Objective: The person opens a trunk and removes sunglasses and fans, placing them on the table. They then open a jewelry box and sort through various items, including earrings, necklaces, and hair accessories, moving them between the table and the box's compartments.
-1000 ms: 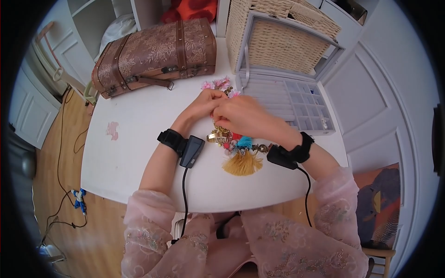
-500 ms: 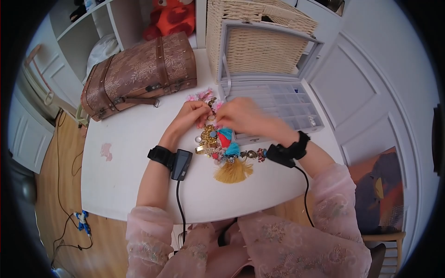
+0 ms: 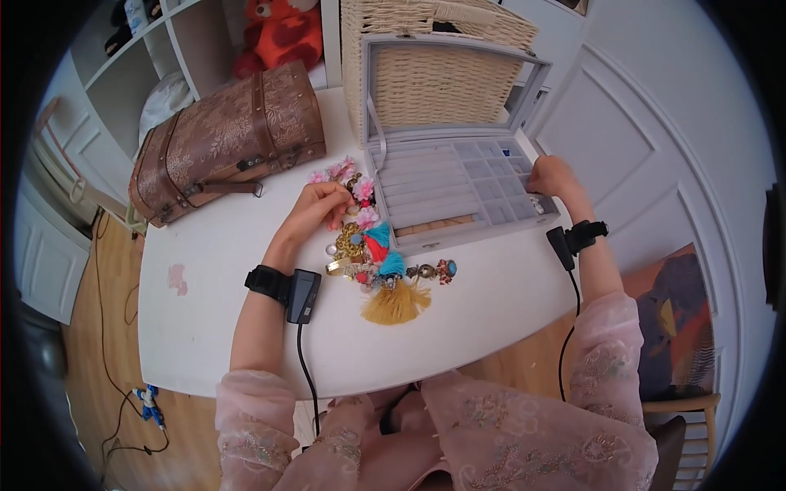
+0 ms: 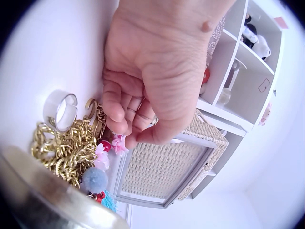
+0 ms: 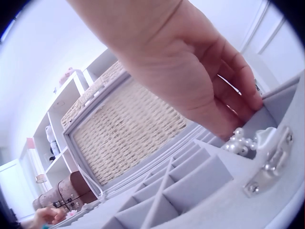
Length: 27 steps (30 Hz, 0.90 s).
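My left hand (image 3: 315, 209) hovers over the table beside pink flower jewellery (image 3: 365, 217), its fingers loosely curled and the thumb near the fingertips; nothing shows in it. In the left wrist view a gold chain (image 4: 71, 150), a silver ring (image 4: 61, 109) and a blue-grey pompom (image 4: 95, 180) lie near that hand (image 4: 147, 81). My right hand (image 3: 555, 178) reaches into the right-hand compartments of the grey jewellery box (image 3: 434, 244). In the right wrist view its bent fingers (image 5: 233, 90) dip behind a divider beside white pearl pieces (image 5: 240, 143); the fingertips are partly hidden.
A brown floral case (image 3: 233, 135) stands at the left back. Behind the box's raised lid is a woven basket (image 3: 434, 82). Teal and red tassels (image 3: 392, 263), a yellow tassel (image 3: 397, 303) and a gold bangle (image 3: 340, 267) lie before the box.
My right hand has left my left hand's side and moved right to the box's far compartments. My left hand stays by the flowers. The head view has shifted.
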### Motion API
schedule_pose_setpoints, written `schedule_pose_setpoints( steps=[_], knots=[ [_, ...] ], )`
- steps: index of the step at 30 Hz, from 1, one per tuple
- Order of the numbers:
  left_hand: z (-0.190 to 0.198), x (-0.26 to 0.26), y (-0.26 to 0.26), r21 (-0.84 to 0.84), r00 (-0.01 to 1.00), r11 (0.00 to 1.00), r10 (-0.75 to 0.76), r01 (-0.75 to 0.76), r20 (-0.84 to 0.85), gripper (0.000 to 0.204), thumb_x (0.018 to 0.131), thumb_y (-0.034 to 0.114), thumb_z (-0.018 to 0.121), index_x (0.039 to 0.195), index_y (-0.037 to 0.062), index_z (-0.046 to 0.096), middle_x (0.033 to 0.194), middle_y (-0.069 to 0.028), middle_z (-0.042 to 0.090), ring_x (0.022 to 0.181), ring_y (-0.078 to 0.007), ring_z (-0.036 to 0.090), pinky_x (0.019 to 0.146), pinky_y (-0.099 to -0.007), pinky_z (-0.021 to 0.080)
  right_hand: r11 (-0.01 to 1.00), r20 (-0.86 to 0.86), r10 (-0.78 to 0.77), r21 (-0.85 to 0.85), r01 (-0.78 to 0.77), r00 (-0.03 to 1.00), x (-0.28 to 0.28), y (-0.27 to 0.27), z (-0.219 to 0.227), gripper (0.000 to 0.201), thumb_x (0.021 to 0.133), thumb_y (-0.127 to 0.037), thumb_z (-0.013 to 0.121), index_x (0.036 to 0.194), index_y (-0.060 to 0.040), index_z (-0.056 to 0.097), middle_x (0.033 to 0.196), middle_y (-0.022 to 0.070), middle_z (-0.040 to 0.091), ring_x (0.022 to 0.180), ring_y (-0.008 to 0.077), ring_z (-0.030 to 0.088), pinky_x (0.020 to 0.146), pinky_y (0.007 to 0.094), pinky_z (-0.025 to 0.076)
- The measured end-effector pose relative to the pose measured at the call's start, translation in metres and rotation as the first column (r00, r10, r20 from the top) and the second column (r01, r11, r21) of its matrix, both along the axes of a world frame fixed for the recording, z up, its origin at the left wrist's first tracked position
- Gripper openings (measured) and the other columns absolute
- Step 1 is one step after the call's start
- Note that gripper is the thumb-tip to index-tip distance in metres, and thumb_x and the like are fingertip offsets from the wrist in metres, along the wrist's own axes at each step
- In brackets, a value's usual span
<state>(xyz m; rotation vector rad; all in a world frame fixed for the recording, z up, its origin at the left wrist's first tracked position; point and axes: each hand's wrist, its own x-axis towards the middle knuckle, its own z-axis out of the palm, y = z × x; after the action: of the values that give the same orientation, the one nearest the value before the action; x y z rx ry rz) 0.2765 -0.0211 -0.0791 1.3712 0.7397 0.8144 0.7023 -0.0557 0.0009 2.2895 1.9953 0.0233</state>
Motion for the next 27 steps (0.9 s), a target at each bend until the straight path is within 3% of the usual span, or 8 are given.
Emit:
schedule_pose_setpoints(
  steps=[7,9,13,15,16,18,22,27],
  knots=[
    [0.000,0.000,-0.001,0.004,1.000,1.000,-0.003,0.004,-0.012,0.019,0.089,0.014,0.052,0.081,-0.0011,0.061,0.056,-0.0001,0.052,0.044,-0.0065,0.048,0.042,-0.0200,0.038,0.999,0.081,0.008,-0.053,-0.004,0.997,0.002,0.014,-0.014,0.014,0.064,-0.013,0.069,0.075,-0.0040,0.070,0.086,0.0177,0.067,0.081,0.0332,0.065,0.070,0.0404,0.052],
    [0.002,-0.001,-0.002,-0.002,1.000,1.000,0.000,0.000,-0.005,0.019,0.089,0.014,0.052,0.081,-0.0009,0.061,0.056,0.0001,0.053,0.044,-0.0065,0.048,0.042,-0.0199,0.038,0.999,0.101,-0.009,0.039,0.005,0.995,0.000,0.017,-0.019,0.014,0.056,-0.012,0.070,0.070,-0.0095,0.071,0.075,0.0118,0.068,0.076,0.0288,0.066,0.069,0.0376,0.052],
    [0.006,0.000,-0.003,0.014,0.999,1.000,0.015,-0.015,-0.031,0.019,0.089,0.013,0.052,0.080,-0.0008,0.061,0.056,-0.0007,0.053,0.044,-0.0067,0.048,0.042,-0.0200,0.039,0.986,-0.005,-0.012,0.168,0.013,1.000,-0.016,0.005,0.005,0.012,0.059,-0.011,0.070,0.070,-0.0078,0.070,0.074,0.0116,0.068,0.075,0.0282,0.066,0.068,0.0355,0.052],
    [0.003,0.000,-0.002,0.009,0.999,1.000,0.013,-0.012,-0.047,0.019,0.089,0.013,0.052,0.080,-0.0008,0.061,0.056,-0.0010,0.053,0.044,-0.0068,0.049,0.042,-0.0200,0.040,0.946,-0.143,0.220,0.274,-0.175,0.965,-0.036,-0.009,0.024,0.011,0.063,-0.010,0.068,0.073,-0.0047,0.069,0.072,0.0115,0.067,0.072,0.0271,0.066,0.067,0.0333,0.052],
    [0.001,0.000,0.000,0.002,0.999,1.000,0.005,-0.005,-0.034,0.019,0.089,0.013,0.052,0.080,-0.0008,0.061,0.056,-0.0013,0.054,0.044,-0.0068,0.049,0.042,-0.0200,0.040,0.949,-0.147,0.214,0.265,-0.170,0.966,-0.049,-0.019,0.033,0.011,0.063,-0.010,0.068,0.073,-0.0047,0.069,0.072,0.0115,0.067,0.072,0.0271,0.066,0.067,0.0333,0.052],
    [0.002,0.000,0.000,-0.012,1.000,1.000,-0.004,0.004,-0.015,0.019,0.089,0.013,0.052,0.080,-0.0010,0.060,0.057,-0.0016,0.054,0.044,-0.0067,0.049,0.042,-0.0199,0.040,0.900,-0.502,0.408,0.079,-0.429,0.763,-0.077,-0.035,0.043,0.012,0.066,-0.010,0.067,0.075,-0.0023,0.067,0.069,0.0117,0.066,0.068,0.0256,0.065,0.066,0.0324,0.051],
    [0.002,-0.002,0.000,0.007,1.000,1.000,-0.022,0.022,0.006,0.019,0.089,0.013,0.052,0.080,-0.0013,0.060,0.057,-0.0017,0.054,0.044,-0.0068,0.049,0.042,-0.0200,0.040,0.839,-0.495,0.463,-0.021,-0.543,0.735,-0.109,-0.058,0.025,0.012,0.066,-0.010,0.068,0.074,-0.0018,0.066,0.068,0.0104,0.066,0.066,0.0241,0.065,0.063,0.0335,0.050],
    [0.000,-0.001,0.001,0.008,1.000,1.000,-0.016,0.016,-0.016,0.019,0.089,0.013,0.052,0.080,-0.0014,0.060,0.057,-0.0014,0.054,0.044,-0.0066,0.048,0.042,-0.0198,0.040,0.755,-0.260,0.632,-0.008,-0.656,0.730,-0.122,-0.079,0.000,0.011,0.066,-0.011,0.071,0.071,-0.0036,0.063,0.068,0.0083,0.066,0.067,0.0255,0.064,0.059,0.0348,0.047]
  ],
)
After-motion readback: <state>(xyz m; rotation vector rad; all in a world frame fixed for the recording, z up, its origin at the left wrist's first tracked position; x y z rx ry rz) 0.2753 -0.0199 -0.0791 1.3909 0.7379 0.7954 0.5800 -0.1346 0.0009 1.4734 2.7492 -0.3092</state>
